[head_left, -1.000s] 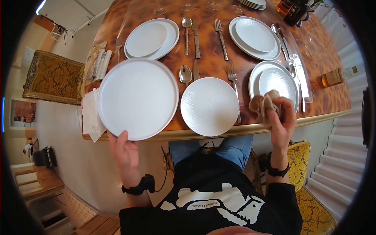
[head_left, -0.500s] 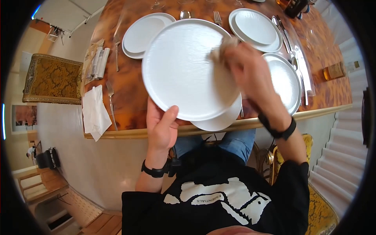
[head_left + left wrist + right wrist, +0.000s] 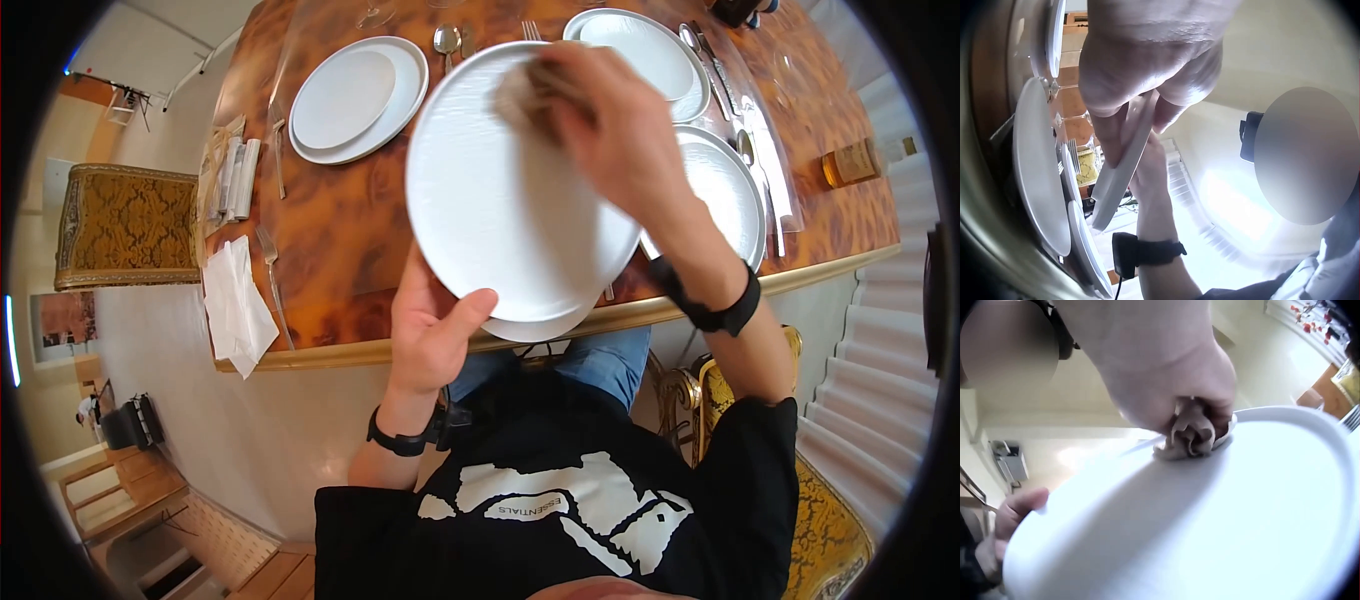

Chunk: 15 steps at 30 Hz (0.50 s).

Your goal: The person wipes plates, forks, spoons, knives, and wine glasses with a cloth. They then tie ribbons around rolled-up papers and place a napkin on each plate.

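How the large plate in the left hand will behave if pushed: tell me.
The large plate is probably stiff: it shows no sag, though the left hand grips just its near edge. It may tip if pushed where the right hand holds the cloth, near the far rim, away from that grip. Its sheen suggests it could be slippery.

Your left hand (image 3: 430, 335), just left of centre in the head view, grips with its thumb (image 3: 472, 308) uppermost, its fingers (image 3: 416, 283) largely hidden beneath; your left forearm (image 3: 385, 467) stands nearly upright below it. Your right hand (image 3: 622, 125), upper centre and partly blurred, grips with curled fingers; your right forearm (image 3: 758, 358) slants down toward the right edge.
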Each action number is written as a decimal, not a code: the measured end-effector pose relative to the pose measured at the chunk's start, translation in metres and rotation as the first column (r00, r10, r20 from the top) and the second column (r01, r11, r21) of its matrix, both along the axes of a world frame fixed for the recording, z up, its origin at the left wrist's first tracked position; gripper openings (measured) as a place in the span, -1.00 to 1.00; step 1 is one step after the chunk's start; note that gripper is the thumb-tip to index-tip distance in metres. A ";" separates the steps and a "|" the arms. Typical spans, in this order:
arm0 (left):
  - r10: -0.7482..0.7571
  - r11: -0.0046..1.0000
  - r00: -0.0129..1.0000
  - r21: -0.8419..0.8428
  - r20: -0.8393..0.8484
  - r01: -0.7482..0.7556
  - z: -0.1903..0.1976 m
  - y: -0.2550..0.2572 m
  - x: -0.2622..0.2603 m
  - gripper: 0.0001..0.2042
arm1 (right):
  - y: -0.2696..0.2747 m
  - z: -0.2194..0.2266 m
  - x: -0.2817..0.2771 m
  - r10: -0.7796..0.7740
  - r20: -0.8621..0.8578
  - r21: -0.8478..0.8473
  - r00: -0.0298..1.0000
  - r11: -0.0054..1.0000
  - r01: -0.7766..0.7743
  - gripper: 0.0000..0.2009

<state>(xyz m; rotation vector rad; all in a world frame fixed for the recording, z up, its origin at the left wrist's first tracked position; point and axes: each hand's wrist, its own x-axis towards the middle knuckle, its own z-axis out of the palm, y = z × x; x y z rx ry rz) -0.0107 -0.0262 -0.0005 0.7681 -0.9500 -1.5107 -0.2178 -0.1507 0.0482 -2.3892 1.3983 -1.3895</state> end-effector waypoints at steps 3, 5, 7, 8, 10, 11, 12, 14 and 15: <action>0.019 0.998 0.999 0.067 -0.041 -0.016 0.001 -0.001 -0.002 -0.32 | 0.046 0.014 0.029 0.454 0.022 0.301 0.891 0.847 -0.438 -0.65; 0.075 0.996 0.991 0.059 -0.113 -0.068 0.005 -0.001 0.007 -0.36 | 0.065 -0.002 0.024 0.605 0.090 0.339 0.791 0.729 -0.595 -0.68; 0.074 0.997 0.994 0.025 -0.084 -0.072 0.006 0.000 0.023 -0.39 | 0.054 -0.008 -0.003 0.525 0.028 0.424 0.851 0.764 -0.485 -0.73; 0.104 0.995 0.992 0.014 -0.068 -0.103 0.006 0.001 0.026 -0.39 | 0.039 -0.010 -0.013 0.368 -0.066 0.403 0.928 0.860 -0.312 -0.73; 0.092 0.996 0.994 0.006 -0.059 -0.092 0.001 0.006 0.020 -0.38 | 0.013 -0.006 -0.017 0.091 -0.112 0.274 0.989 0.960 -0.058 -0.70; 0.075 0.997 0.996 -0.012 -0.056 -0.076 -0.001 0.006 0.014 -0.36 | 0.004 -0.002 -0.009 -0.003 -0.067 0.181 0.998 0.983 0.015 -0.69; 0.053 0.998 0.997 -0.022 -0.063 -0.055 -0.002 0.006 0.009 -0.33 | 0.003 0.001 0.004 0.040 -0.033 0.034 0.999 0.999 -0.039 -0.67; 0.062 0.998 0.994 0.012 -0.089 -0.062 0.001 0.007 0.007 -0.32 | 0.027 0.019 0.027 0.325 -0.043 0.175 0.945 0.933 -0.313 -0.67; 0.078 0.996 0.990 0.047 -0.114 -0.073 0.003 0.008 0.007 -0.31 | 0.043 0.024 0.033 0.484 -0.039 0.259 0.874 0.850 -0.459 -0.68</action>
